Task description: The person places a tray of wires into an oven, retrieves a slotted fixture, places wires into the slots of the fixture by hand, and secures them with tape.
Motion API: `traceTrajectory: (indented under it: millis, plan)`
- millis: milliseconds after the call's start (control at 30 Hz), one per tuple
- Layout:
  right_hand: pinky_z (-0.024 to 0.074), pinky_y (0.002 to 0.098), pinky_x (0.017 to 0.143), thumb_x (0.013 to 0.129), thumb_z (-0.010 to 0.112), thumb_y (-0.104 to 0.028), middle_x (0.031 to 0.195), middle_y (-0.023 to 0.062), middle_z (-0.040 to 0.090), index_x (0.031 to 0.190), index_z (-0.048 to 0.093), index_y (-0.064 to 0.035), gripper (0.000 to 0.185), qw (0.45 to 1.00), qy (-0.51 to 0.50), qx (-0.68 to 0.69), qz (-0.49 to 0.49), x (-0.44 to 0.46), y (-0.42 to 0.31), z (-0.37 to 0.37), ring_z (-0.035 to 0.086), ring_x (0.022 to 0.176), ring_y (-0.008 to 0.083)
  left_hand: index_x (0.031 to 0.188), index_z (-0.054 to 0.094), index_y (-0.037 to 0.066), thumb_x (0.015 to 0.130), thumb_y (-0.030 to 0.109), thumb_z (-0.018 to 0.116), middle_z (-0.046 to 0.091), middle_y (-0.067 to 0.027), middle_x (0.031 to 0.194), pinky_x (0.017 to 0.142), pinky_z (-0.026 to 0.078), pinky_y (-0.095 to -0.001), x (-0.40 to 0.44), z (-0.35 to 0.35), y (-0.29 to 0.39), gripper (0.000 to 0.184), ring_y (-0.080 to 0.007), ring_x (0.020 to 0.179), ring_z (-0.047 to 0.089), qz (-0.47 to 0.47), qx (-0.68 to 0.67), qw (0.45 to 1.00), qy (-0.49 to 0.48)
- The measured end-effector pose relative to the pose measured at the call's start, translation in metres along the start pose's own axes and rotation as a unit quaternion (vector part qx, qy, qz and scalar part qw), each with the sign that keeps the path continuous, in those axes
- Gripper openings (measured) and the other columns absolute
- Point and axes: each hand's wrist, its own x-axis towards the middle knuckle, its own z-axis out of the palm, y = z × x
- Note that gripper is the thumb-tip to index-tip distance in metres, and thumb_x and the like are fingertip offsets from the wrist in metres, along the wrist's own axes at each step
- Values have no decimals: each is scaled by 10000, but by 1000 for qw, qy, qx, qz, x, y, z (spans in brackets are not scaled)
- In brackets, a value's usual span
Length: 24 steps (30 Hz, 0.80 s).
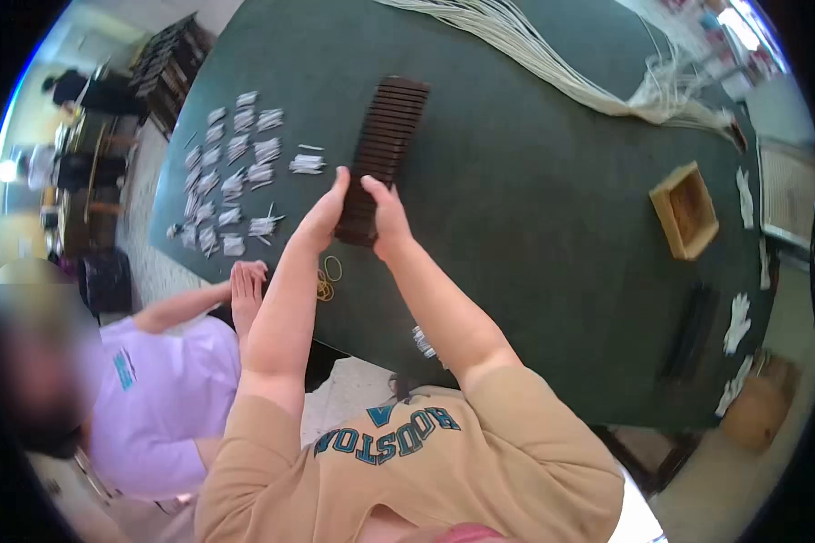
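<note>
My left hand point(320, 220) and my right hand point(391, 222) grip the near end of a long dark brown ridged block point(394, 127), one on each side. The block slants away from me over the dark green table point(534, 271), its row of cross grooves showing. Its underside is hidden, so I cannot tell whether it touches the table. Just left of it lies a small bundle of short white sticks point(307, 164). Yellowish rubber bands point(325, 288) lie on the table near my left forearm.
Several white stick bundles point(235, 185) cover the table's left side, near a co-worker's hands point(247, 288). Long pale strands point(552, 68) stretch across the far edge. At right are a wooden box point(659, 217), white gloves point(738, 321) and a blurred black object point(693, 335).
</note>
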Motion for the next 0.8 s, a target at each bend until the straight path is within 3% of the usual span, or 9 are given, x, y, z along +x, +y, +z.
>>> traceTrajectory:
  millis: [67,200,300,367,433,500,600,733,800]
  plan:
    - [512,385,797,850,633,-259,1115,103,555,1340,355,-39,604,1000,-12,-1,25,3,-4,-1,586,964,214,1196,593,47,928,612,427,636,-61,1122,876,461,-357,-25,17,22,647,-184,1013,595,13,61,998,-15]
    - [514,372,804,870,617,-239,1064,71,604,1224,502,-51,418,998,-28,2,58,4,-19,-10,607,959,203,1182,586,3,940,570,450,639,-79,1110,835,479,-330,7,9,5,631,-179,967,613,53,16,994,-93]
    - [509,354,824,879,608,-227,1032,54,632,1148,571,-57,321,996,-58,-30,59,-3,-36,-10,617,961,191,1175,571,-34,955,509,469,642,-103,1097,830,479,-317,-6,28,-1,595,-186,941,621,80,10,994,-77]
    - [507,338,835,879,608,-205,1027,57,649,1128,588,-42,298,994,-61,-20,92,-35,-47,-22,625,961,191,1250,514,-57,955,466,491,618,-148,1139,874,470,-328,-29,45,-16,601,-197,1002,599,131,95,986,28]
    - [506,352,843,878,611,-189,1096,74,634,1190,555,-35,354,993,-41,-104,24,-91,-60,-26,620,979,192,1369,377,-75,931,445,545,566,-179,1211,942,443,-322,-60,62,-51,700,-221,1093,556,219,170,953,119]
    - [497,366,882,873,621,-177,1146,85,613,1264,506,-32,433,983,-15,-185,15,-150,-67,-44,613,1011,214,1461,202,-44,863,422,651,512,-203,1269,1003,404,-334,-104,68,-86,881,-269,1155,518,228,112,966,39]
    - [456,366,954,876,639,-162,1227,86,570,1330,446,-41,508,964,-71,-254,9,-242,-59,-64,565,1113,224,1486,117,11,762,352,757,413,-229,1332,1066,324,-403,-175,65,-109,1025,-328,1240,423,137,-2,986,-97]
    - [418,358,992,878,656,-127,1326,86,507,1367,401,-42,557,935,-95,-341,1,-334,-15,-84,526,1165,211,1487,59,49,707,296,803,279,-229,1409,1104,247,-433,-253,53,-173,1106,-326,1333,281,239,57,963,-114]
    - [397,369,1011,883,657,-123,1340,105,494,1380,387,-39,571,898,-180,-400,-46,-372,15,-84,487,1212,229,1486,30,63,695,306,814,259,-228,1417,1107,242,-435,-282,34,-219,1139,-324,1338,269,262,58,956,-114]
